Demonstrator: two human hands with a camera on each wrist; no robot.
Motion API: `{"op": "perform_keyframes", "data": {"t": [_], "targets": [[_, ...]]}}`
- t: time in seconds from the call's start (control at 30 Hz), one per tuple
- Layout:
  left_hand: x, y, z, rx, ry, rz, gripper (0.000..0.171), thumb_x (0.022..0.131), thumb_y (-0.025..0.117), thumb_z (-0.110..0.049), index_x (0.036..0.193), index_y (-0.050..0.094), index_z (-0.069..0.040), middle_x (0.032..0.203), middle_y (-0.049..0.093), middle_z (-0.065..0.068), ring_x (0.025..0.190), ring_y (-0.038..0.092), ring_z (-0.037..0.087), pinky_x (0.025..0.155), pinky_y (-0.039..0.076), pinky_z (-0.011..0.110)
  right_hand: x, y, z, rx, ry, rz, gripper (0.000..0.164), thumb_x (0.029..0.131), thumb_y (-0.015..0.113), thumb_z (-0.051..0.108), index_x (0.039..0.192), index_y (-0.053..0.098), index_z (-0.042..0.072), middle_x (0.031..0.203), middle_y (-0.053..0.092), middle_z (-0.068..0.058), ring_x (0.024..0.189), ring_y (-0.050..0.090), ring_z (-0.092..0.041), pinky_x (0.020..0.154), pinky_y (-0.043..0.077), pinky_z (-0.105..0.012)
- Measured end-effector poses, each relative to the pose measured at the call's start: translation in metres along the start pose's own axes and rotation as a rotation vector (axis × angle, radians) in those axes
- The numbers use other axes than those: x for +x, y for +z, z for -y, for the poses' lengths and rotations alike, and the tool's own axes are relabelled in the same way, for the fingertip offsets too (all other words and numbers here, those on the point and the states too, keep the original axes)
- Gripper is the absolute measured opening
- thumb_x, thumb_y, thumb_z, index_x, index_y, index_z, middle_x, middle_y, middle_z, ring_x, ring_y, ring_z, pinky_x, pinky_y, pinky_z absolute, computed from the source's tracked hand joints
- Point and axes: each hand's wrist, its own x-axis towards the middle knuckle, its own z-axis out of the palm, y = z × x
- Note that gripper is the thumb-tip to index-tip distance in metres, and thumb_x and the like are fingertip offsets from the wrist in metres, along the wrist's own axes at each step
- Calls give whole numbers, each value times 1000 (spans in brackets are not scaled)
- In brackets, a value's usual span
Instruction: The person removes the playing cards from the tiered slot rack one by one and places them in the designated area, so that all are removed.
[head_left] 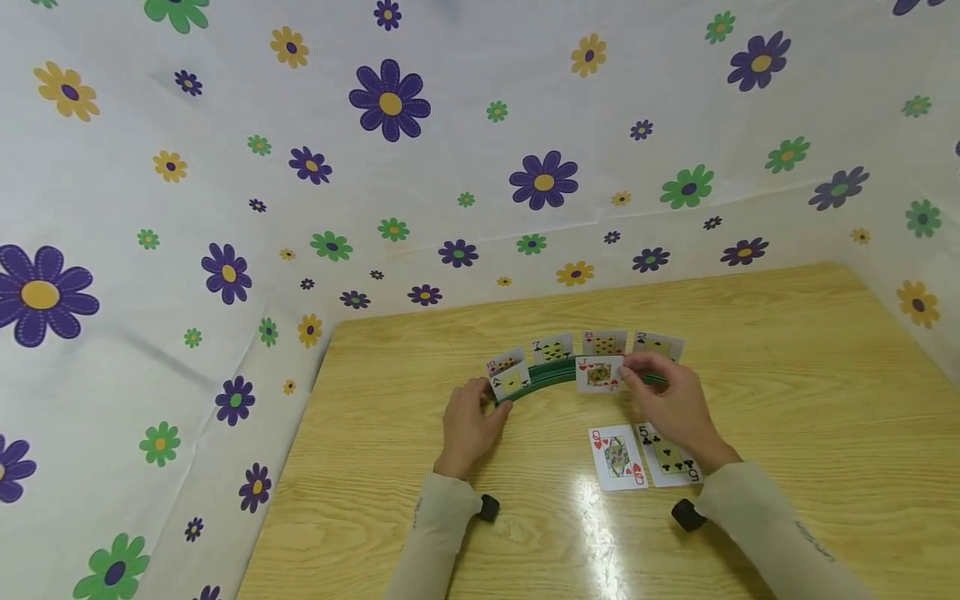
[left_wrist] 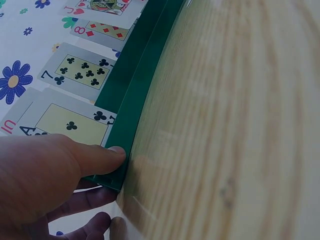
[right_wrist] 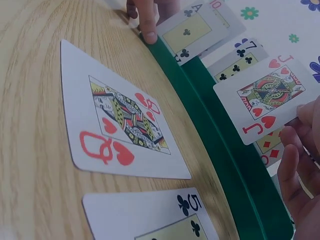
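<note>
A curved green card holder [head_left: 553, 374] stands on the table with playing cards upright in it. My left hand [head_left: 468, 423] grips its left end, thumb on the front edge and fingers beneath. The ace of clubs [head_left: 511, 382] sits in the front slot there, overlapping a red ten [head_left: 502, 362] behind. Along the back row are the seven of clubs [left_wrist: 80, 73], the eight of diamonds [head_left: 604, 342] and a black two [head_left: 660, 345]. Between thumb and fingers my right hand [head_left: 675, 404] pinches the jack of hearts [right_wrist: 270, 95] by its right edge, in front of the eight.
Face up on the table before the holder lie the queen of hearts [head_left: 617, 457] and the five of clubs [head_left: 666, 460], side by side, the five partly under my right hand in the head view. Behind the wooden table [head_left: 360, 500] hangs a flowered sheet [head_left: 465, 150].
</note>
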Motion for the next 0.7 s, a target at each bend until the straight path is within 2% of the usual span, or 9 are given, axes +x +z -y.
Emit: {"op": "perform_keyframes", "data": {"t": [0.37,0.7], "targets": [[1,1,0,7,-5,4,23,99,81,-26,114,74,-10,108,76,8,95,61,25,83,49,39,-3,-12,-3,-32,-5,-19,14,103,73,5,116,76,0,108,77,-18,93,61,13,76,53,-14],[1,3,1,20,1,0,21,99,82,-26,110,74,-11,104,75,8,96,65,26,84,52,42,-7,-23,-10,-37,0,-37,13,103,73,5,115,76,1,106,75,-11,95,61,12,74,54,-13]]}}
